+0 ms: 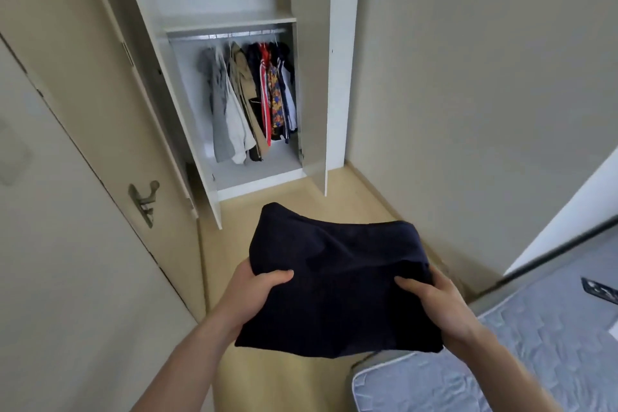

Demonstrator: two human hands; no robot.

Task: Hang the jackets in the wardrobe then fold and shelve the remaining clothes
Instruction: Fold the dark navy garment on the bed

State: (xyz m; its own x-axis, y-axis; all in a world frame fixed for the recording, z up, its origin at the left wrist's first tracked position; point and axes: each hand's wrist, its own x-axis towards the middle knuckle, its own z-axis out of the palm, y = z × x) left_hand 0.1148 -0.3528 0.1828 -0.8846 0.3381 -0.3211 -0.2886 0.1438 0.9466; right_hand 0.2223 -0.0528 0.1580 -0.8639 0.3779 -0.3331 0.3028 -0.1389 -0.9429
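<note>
Open wardrobe (234, 23) ahead; both hands hold folded navy garment (337, 281) flat, long axis L-R.

I hold a folded garment (337, 281) between my two hands, my left hand (254, 288) at its left edge and my right hand (431, 298) at its right edge. Ahead of my hands, well apart, the wardrobe (234, 20) stands with both doors swung out. Jackets (249, 100) hang in it from the rail (230, 35), under a shelf (230, 23). A door (67, 244) lies left of my left hand. The bed (501, 361) lies right of and below my right hand, with a small object (600, 291) on it further right.
</note>
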